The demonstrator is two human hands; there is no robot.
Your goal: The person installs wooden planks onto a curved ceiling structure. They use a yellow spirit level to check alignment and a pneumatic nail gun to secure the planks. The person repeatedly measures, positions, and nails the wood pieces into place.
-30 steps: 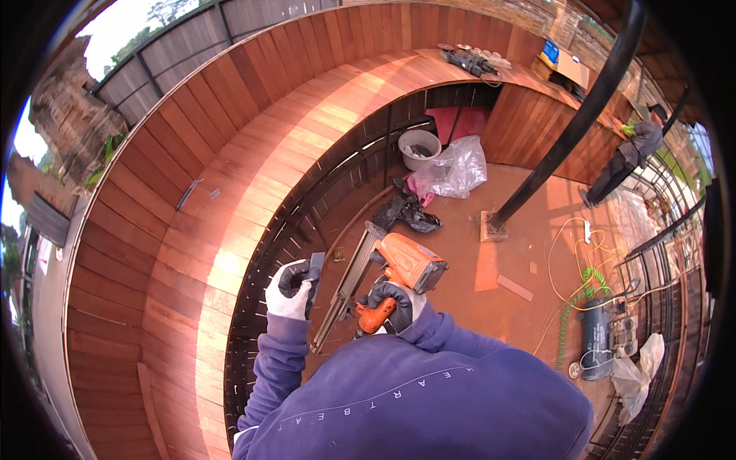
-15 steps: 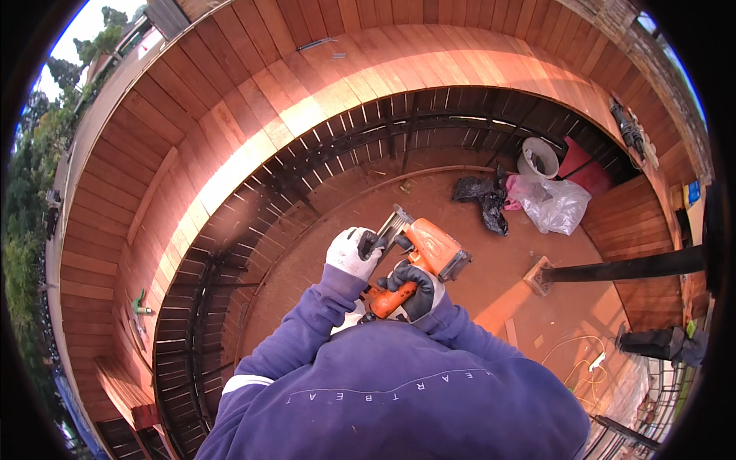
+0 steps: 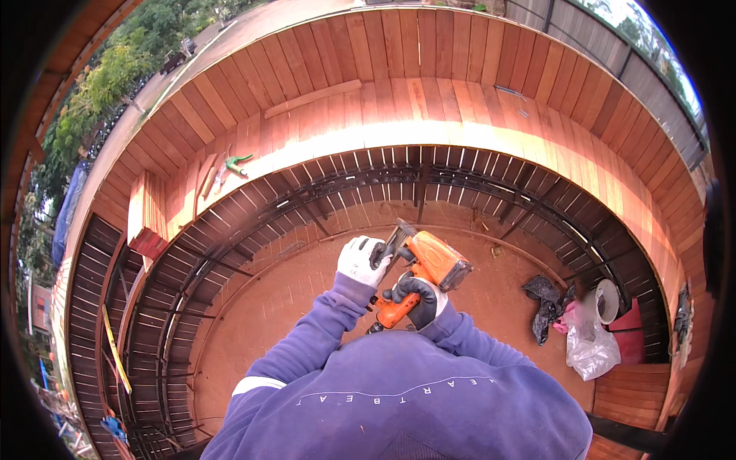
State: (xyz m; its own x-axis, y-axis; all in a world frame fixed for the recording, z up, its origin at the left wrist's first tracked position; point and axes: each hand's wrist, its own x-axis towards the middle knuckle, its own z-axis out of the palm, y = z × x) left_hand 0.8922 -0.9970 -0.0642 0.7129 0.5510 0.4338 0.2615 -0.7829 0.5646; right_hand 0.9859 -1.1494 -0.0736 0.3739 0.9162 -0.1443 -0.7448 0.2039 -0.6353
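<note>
A: Well, from the head view, what do the hands have?

B: Both are on an orange nailer [image 3: 429,264], held in front of the chest over the reddish floor [image 3: 268,322]. The right hand [image 3: 418,299], in a dark glove, is clamped round the orange grip. The left hand [image 3: 360,259], in a white glove, is closed on the dark front end of the tool, at its left side.

A: Is the tool resting on anything?

B: No, it is carried in the air, tilted, with its bulky orange body up and to the right.

A: Any containers around?

B: At the right, by the slatted wall, a white bucket [image 3: 607,300] lies tipped on its side; what is inside I cannot tell. Just beside it sits a clear plastic bag [image 3: 590,349], crumpled and filled with something pale, against a red box [image 3: 632,341]. A black bag [image 3: 546,303] lies slumped on the floor left of them.

A: And farther off?

B: A green clamp [image 3: 236,162] lies on the plank deck [image 3: 429,107] at the upper left, well apart from the hands, and a loose board [image 3: 313,98] rests higher on the same deck.
</note>
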